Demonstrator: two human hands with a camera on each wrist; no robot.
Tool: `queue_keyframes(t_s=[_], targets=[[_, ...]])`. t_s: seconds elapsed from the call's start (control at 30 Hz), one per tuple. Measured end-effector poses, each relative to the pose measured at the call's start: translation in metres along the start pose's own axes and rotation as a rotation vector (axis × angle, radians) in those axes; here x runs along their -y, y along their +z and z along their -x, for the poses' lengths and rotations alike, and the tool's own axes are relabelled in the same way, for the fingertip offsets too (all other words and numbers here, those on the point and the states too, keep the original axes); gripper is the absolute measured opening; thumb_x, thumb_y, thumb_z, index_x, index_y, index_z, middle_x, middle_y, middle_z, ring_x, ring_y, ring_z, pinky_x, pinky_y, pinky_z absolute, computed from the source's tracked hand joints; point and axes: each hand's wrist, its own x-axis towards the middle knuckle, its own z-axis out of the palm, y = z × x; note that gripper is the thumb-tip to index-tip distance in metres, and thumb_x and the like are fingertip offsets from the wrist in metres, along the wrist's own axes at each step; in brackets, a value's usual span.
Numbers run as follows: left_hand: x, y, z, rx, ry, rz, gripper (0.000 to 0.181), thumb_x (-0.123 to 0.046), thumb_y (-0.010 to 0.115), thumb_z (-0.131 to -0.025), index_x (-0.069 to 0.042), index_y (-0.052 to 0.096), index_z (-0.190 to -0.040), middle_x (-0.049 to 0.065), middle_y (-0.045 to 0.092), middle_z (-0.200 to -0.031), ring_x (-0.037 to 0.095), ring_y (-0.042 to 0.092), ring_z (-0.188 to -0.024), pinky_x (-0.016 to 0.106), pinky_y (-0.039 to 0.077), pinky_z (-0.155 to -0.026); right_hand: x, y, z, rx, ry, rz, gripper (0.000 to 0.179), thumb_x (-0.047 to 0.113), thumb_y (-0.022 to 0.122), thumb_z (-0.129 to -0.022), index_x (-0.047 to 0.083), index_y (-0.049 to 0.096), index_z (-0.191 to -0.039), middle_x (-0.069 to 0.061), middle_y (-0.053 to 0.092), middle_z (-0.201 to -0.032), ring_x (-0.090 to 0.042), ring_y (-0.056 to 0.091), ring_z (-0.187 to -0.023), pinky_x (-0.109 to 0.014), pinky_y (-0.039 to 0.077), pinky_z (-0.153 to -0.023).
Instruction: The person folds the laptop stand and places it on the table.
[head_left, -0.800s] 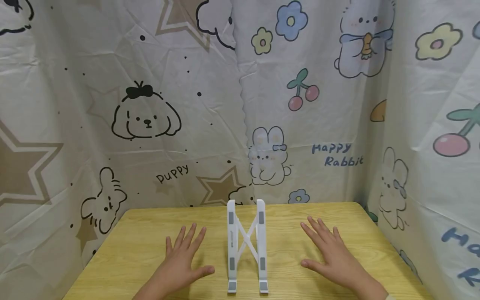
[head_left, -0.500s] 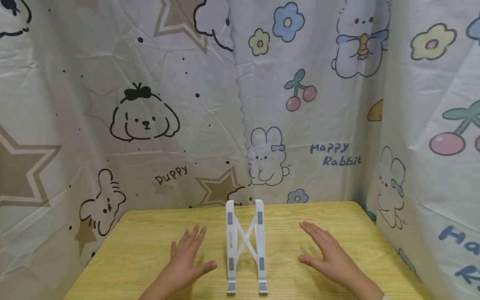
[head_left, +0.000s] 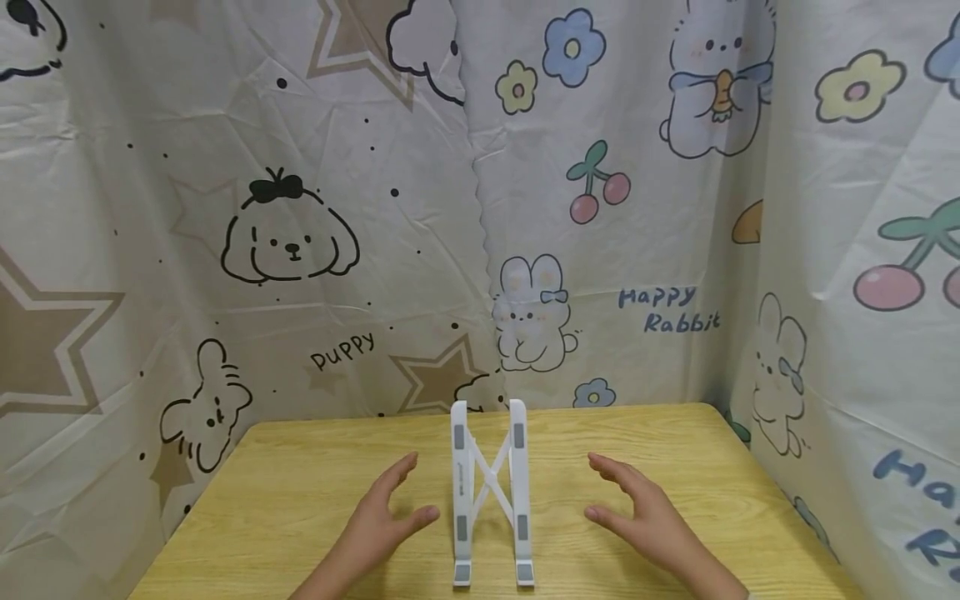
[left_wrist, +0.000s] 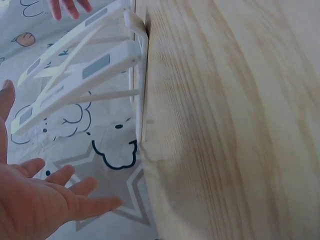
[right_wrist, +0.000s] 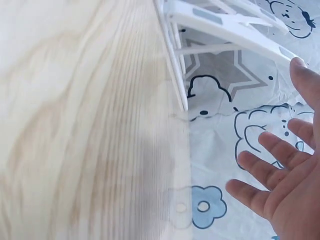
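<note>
A white folding laptop stand (head_left: 461, 492) with grey pads and crossed struts stands unfolded on the wooden table. To its left is my left hand (head_left: 378, 517), palm turned toward the stand, thumb and fingers spread apart around nothing. On the other side my right hand (head_left: 645, 512) mirrors it, a bit farther from the stand. Both wrist views show gaps between the hands and the stand: the left hand (left_wrist: 45, 200) has its fingers extended below the stand's rails (left_wrist: 75, 85), and the right hand (right_wrist: 285, 170) has spread fingers beside a rail (right_wrist: 240, 35).
The yellow wood-grain table (head_left: 300, 467) extends to a back edge behind the stand. Printed curtains (head_left: 420, 250) with puppies, rabbits and flowers hang behind the table and along both sides.
Both hands have moved inward toward the stand and turned so the palms face each other. The stand stays in place; the head view has shifted slightly.
</note>
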Motion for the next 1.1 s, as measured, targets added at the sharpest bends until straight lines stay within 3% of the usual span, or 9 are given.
queue_keyframes(t_s=[0.13, 0.23, 0.43, 0.6, 0.7, 0.87, 1.1], targets=[[-0.001, 0.004, -0.004, 0.006, -0.028, 0.139, 0.081, -0.041, 0.082, -0.086, -0.014, 0.045, -0.154, 0.012, 0.051, -0.154, 0.04, 0.046, -0.141, 0.07, 0.038, -0.11, 0.006, 0.003, -0.004, 0.038, 0.092, -0.12, 0.066, 0.046, 0.077, -0.089, 0.026, 0.053, -0.147, -0.002, 0.063, -0.141, -0.026, 0.061, -0.127, -0.052, 0.051, -0.105], [0.0, 0.006, -0.006, 0.003, -0.029, 0.207, 0.076, -0.034, 0.083, -0.087, -0.011, 0.048, -0.151, 0.016, 0.055, -0.149, 0.041, 0.051, -0.137, 0.063, 0.046, -0.107, 0.009, 0.004, -0.007, 0.062, 0.138, -0.212, 0.063, 0.042, 0.078, -0.09, 0.025, 0.054, -0.145, -0.003, 0.065, -0.137, -0.025, 0.062, -0.125, -0.045, 0.054, -0.103], [0.002, 0.013, -0.007, 0.007, 0.0, 0.296, 0.068, -0.025, 0.081, -0.09, -0.001, 0.05, -0.146, 0.024, 0.058, -0.141, 0.041, 0.058, -0.128, 0.044, 0.057, -0.099, 0.01, 0.01, -0.011, 0.108, 0.106, -0.346, 0.061, 0.03, 0.077, -0.093, 0.013, 0.053, -0.146, -0.014, 0.065, -0.134, -0.037, 0.063, -0.121, -0.025, 0.056, -0.093], [0.002, 0.019, -0.008, 0.013, -0.015, 0.356, 0.059, -0.023, 0.08, -0.091, 0.001, 0.055, -0.138, 0.024, 0.061, -0.134, 0.036, 0.063, -0.121, 0.034, 0.059, -0.093, 0.009, 0.017, -0.015, 0.128, 0.113, -0.463, 0.06, 0.024, 0.076, -0.094, 0.007, 0.051, -0.146, -0.023, 0.063, -0.134, -0.043, 0.062, -0.12, -0.023, 0.057, -0.091], [0.002, 0.022, -0.009, 0.02, -0.037, 0.399, 0.057, -0.023, 0.08, -0.091, 0.002, 0.055, -0.135, 0.023, 0.062, -0.132, 0.033, 0.064, -0.119, 0.029, 0.06, -0.09, 0.009, 0.022, -0.017, 0.129, 0.126, -0.516, 0.058, 0.019, 0.074, -0.095, 0.004, 0.05, -0.147, -0.026, 0.062, -0.133, -0.039, 0.065, -0.117, -0.026, 0.059, -0.09], [0.002, 0.026, -0.01, 0.037, -0.061, 0.458, 0.054, -0.02, 0.078, -0.093, 0.004, 0.054, -0.136, 0.025, 0.061, -0.132, 0.027, 0.065, -0.114, 0.038, 0.061, -0.088, 0.014, 0.03, -0.021, 0.139, 0.193, -0.595, 0.056, 0.019, 0.073, -0.097, 0.002, 0.051, -0.145, -0.028, 0.059, -0.135, -0.024, 0.069, -0.11, -0.033, 0.061, -0.086], [0.001, 0.033, -0.011, 0.067, -0.119, 0.519, 0.054, -0.015, 0.074, -0.095, 0.006, 0.049, -0.139, 0.026, 0.059, -0.132, 0.02, 0.065, -0.107, 0.05, 0.061, -0.089, 0.021, 0.043, -0.025, 0.167, 0.233, -0.641, 0.053, 0.018, 0.073, -0.097, -0.003, 0.054, -0.141, -0.027, 0.061, -0.131, -0.025, 0.068, -0.108, -0.044, 0.063, -0.085]])
